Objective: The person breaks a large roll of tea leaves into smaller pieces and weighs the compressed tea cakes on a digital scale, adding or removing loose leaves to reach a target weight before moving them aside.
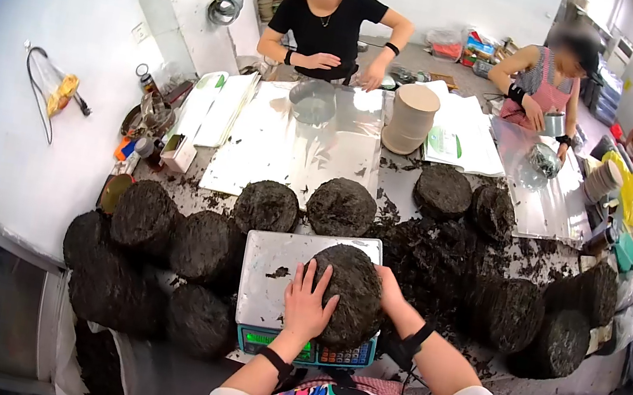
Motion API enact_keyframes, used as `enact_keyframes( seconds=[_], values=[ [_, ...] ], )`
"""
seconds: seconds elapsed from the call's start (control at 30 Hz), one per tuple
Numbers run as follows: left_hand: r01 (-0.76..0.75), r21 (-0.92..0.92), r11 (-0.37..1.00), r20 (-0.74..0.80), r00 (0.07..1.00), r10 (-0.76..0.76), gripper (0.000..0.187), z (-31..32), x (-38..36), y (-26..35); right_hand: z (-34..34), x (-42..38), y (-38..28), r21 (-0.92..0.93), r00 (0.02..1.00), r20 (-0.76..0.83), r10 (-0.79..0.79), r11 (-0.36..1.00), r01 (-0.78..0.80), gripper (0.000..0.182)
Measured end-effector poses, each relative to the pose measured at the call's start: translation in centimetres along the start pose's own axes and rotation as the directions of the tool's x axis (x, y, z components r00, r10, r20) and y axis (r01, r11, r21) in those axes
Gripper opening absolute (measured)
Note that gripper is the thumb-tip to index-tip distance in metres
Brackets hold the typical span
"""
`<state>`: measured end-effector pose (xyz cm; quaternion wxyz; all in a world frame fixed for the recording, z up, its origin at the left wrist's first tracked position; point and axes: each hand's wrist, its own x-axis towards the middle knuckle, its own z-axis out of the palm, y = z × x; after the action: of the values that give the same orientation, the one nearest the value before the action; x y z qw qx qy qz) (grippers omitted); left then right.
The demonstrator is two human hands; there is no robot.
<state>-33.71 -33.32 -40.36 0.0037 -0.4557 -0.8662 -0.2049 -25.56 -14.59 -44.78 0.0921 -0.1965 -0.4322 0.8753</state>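
Note:
A dark, round cake of what looks like dried seaweed (351,297) is tilted over the right side of the metal plate of a digital scale (269,261). My left hand (309,301) presses against its left side with the fingers spread along it. On the other side, my right hand (391,294) grips the edge, its fingertips partly hidden behind the cake. The scale's green display is lit, and the cake covers part of the keypad. Two similar round cakes, one left (266,207) and one right (341,208), lie just beyond the plate.
More dark cakes are stacked at left (143,215) and right (505,313). Loose dark flakes (428,254) heap right of the scale. Across the table are plastic sheets (259,138), a beige cylinder (410,121) and two people (325,23) (549,86) at work. An open bag (137,368) stands at lower left.

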Motion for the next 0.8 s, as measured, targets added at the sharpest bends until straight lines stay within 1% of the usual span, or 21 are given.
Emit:
enact_keyframes(
  seconds=[0.03, 0.07, 0.1, 0.13, 0.2, 0.23, 0.27, 0.3, 0.33, 0.37, 0.4, 0.43, 0.5, 0.53, 0.6, 0.63, 0.67, 0.7, 0.73, 0.77, 0.8],
  values=[
    [-0.002, 0.015, 1.0, -0.028, 1.0, 0.002, 0.056, 0.3, 0.1, 0.1, 1.6, -1.3, -0.1, -0.027, 0.978, -0.204, -0.044, 0.999, 0.039, 0.03],
    [-0.005, 0.052, 0.999, -0.02, 1.0, 0.006, 0.056, 0.5, -0.1, 0.1, 2.0, -1.8, 1.0, -0.074, 0.958, -0.267, -0.108, 0.993, 0.091, 0.031],
    [-0.008, 0.089, 0.996, -0.02, 1.0, 0.01, 0.057, 0.6, 0.0, 0.2, 2.0, -2.8, 1.5, -0.276, 0.937, -0.274, -0.215, 0.951, 0.138, 0.028],
    [-0.015, 0.129, 0.992, -0.022, 1.0, 0.018, 0.057, 0.8, 0.3, 0.2, 2.7, -3.8, 1.1, -0.465, 0.911, -0.255, -0.325, 0.867, 0.179, 0.025],
    [0.007, 0.167, 0.986, -0.012, 1.0, -0.006, 0.056, 1.1, 0.4, 0.4, 2.3, -4.8, 1.8, -0.718, 0.793, -0.189, -0.579, 0.632, 0.291, 0.022],
    [0.036, 0.193, 0.981, -0.011, 0.999, -0.034, 0.056, 1.4, 0.6, 0.5, 1.8, -5.3, 1.8, -0.647, 0.713, -0.364, -0.599, 0.713, 0.269, 0.023],
    [0.067, 0.215, 0.974, -0.014, 0.998, -0.065, 0.056, 1.6, 0.9, 0.8, 1.6, -6.0, 0.5, -0.715, 0.614, -0.432, -0.66, 0.666, 0.213, 0.024],
    [0.089, 0.216, 0.972, -0.003, 0.996, -0.09, 0.056, 1.6, 1.0, 1.1, 0.7, -6.8, -1.0, -0.782, 0.555, -0.437, -0.707, 0.604, 0.154, 0.024],
    [0.092, 0.213, 0.973, 0.001, 0.996, -0.094, 0.056, 1.3, 1.1, 1.2, -0.3, -7.4, -2.3, -0.622, 0.48, -0.582, -0.656, 0.74, 0.257, 0.025],
    [0.085, 0.217, 0.972, -0.005, 0.996, -0.086, 0.055, 1.4, 1.5, 1.0, -1.5, -8.4, -3.9, -0.459, 0.45, -0.661, -0.6, 0.798, 0.39, 0.024],
    [0.075, 0.226, 0.971, -0.01, 0.997, -0.075, 0.055, 1.5, 1.9, 0.7, -3.0, -9.6, -5.6, -0.44, 0.379, -0.696, -0.61, 0.779, 0.447, 0.025],
    [0.054, 0.231, 0.971, 0.002, 0.998, -0.056, 0.054, 0.9, 2.2, 0.6, -5.0, -11.1, -7.1, -0.438, 0.354, -0.712, -0.607, 0.777, 0.452, 0.026],
    [0.019, 0.237, 0.971, 0.02, 0.999, -0.025, 0.053, -0.8, 2.9, 0.7, -8.2, -14.5, -9.3, -0.414, 0.398, -0.721, -0.567, 0.813, 0.408, 0.024],
    [-0.021, 0.086, 0.996, -0.038, 0.999, 0.024, 0.053, -1.8, 3.1, 0.5, -10.1, -15.8, -9.7, -0.296, 0.417, -0.762, -0.495, 0.839, 0.457, 0.023],
    [-0.116, -0.209, 0.971, -0.165, 0.983, 0.082, 0.052, -3.9, 2.8, -0.1, -6.5, -17.8, -12.3, 0.008, 0.314, -0.936, -0.158, 0.884, 0.467, 0.025],
    [-0.137, -0.331, 0.934, -0.195, 0.978, 0.074, 0.051, -5.4, 2.5, 0.1, -7.3, -17.4, -11.1, 0.138, 0.449, -0.884, -0.131, 0.845, 0.516, 0.026],
    [-0.082, -0.418, 0.905, -0.103, 0.994, 0.043, 0.054, -6.8, 2.2, 0.7, -8.4, -16.7, -9.4, 0.273, 0.575, -0.81, -0.114, 0.794, 0.543, 0.026],
    [0.002, -0.661, 0.75, 0.058, 0.997, 0.049, 0.056, -7.4, 2.1, 1.1, -9.3, -16.1, -8.1, 0.408, 0.688, -0.717, -0.113, 0.733, 0.545, 0.027],
    [0.125, -0.835, 0.536, 0.206, 0.974, 0.093, 0.059, -7.4, 2.1, 1.7, -4.5, -14.9, -8.6, 0.489, 0.747, -0.66, -0.085, 0.706, 0.512, 0.026],
    [0.185, -0.936, 0.299, 0.24, 0.957, 0.159, 0.063, -6.2, 2.0, 2.3, -1.3, -13.1, -8.1, 0.558, 0.822, -0.561, -0.096, 0.69, 0.461, 0.026],
    [0.22, -0.964, 0.148, 0.238, 0.964, 0.119, 0.056, -6.3, 1.9, 3.9, 2.9, -11.7, -7.9, 0.603, 0.848, -0.53, -0.026, 0.691, 0.398, 0.026]
  ],
)
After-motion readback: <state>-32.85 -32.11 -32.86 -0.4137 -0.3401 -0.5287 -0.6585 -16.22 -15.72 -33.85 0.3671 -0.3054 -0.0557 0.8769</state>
